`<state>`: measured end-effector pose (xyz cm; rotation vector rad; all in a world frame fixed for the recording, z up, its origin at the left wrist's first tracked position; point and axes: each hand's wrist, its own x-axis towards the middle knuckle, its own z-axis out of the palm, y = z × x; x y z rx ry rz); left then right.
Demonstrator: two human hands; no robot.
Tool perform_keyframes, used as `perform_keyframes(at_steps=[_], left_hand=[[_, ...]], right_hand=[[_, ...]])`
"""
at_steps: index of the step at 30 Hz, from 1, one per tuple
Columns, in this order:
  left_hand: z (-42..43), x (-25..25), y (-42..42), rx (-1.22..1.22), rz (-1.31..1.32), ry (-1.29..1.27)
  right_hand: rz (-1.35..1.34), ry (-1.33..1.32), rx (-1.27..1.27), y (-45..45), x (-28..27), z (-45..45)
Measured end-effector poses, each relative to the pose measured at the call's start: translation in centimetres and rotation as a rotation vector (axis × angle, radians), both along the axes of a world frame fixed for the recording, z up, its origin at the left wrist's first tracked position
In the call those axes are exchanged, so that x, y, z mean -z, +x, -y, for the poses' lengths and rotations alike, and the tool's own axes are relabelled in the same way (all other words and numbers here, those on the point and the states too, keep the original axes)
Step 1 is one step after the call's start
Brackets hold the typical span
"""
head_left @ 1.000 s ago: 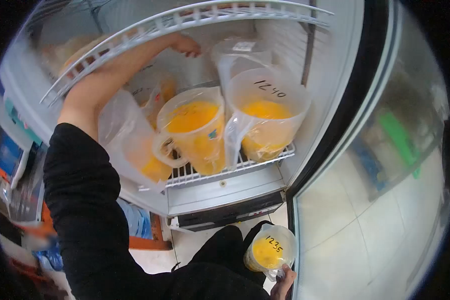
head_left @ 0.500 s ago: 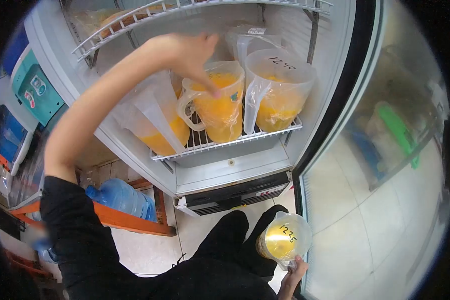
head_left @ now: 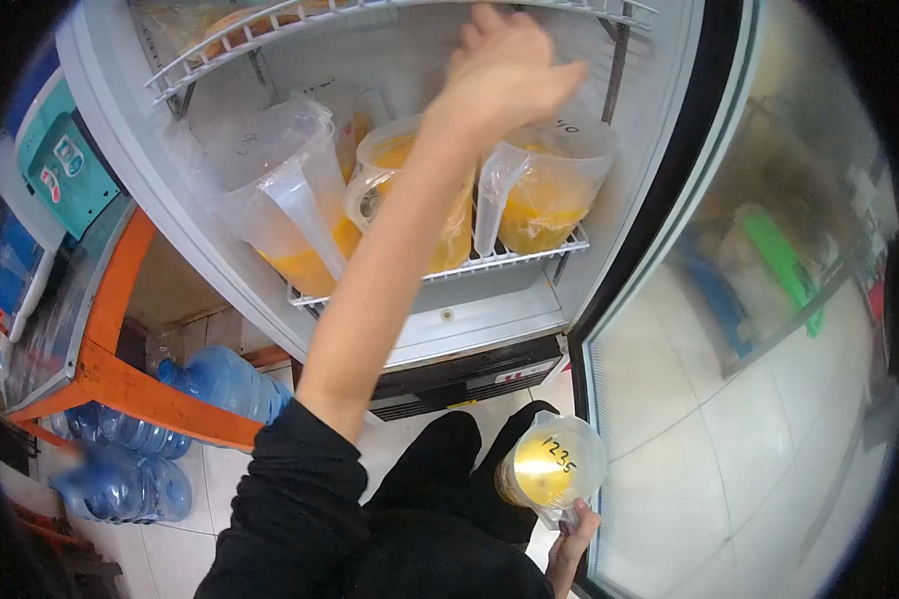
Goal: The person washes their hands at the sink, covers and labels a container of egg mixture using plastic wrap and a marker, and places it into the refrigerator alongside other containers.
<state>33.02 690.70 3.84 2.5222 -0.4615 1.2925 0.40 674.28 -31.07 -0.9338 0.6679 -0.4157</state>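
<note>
My right hand [head_left: 577, 529] grips the handle of a clear plastic pitcher [head_left: 547, 464], wrapped in film and marked 1235, with yellow-orange contents; it is by my knee. Inside the open fridge, my left hand [head_left: 504, 65] reaches above the shelf pitchers, fingers spread and thumb out to the right. Beneath it stands the right pitcher [head_left: 551, 200], its marking partly covered. The middle pitcher [head_left: 451, 225] is partly behind my forearm. A tilted, film-covered left pitcher [head_left: 280, 205] also holds orange contents. The container at the back is hidden by my hand.
A wire shelf [head_left: 514, 260] carries the pitchers; another wire shelf [head_left: 210, 65] curves above. The glass fridge door [head_left: 689, 399] stands open on the right. Large blue water bottles [head_left: 225, 384] lie beside an orange frame [head_left: 140, 389] on the left.
My left hand has moved from above the middle pitcher to the right and farther up, over the right pitcher. My right hand keeps the 1235 pitcher in nearly the same place.
</note>
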Motion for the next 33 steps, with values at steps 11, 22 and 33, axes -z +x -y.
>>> perform_keyframes(at_steps=[11,22,33], left_hand=[[-3.9,0.0,9.5,0.026,-0.825,-0.100],[-5.8,-1.3,8.5,0.002,-0.813,-0.106],[-5.6,11.7,-5.6,-0.232,0.220,-0.257]], right_hand=[[-0.096,0.025,-0.055,0.4,0.1,1.2],[-0.146,0.061,-0.044,0.6,0.7,2.3],[-0.244,0.068,-0.023,1.7,0.1,2.5]])
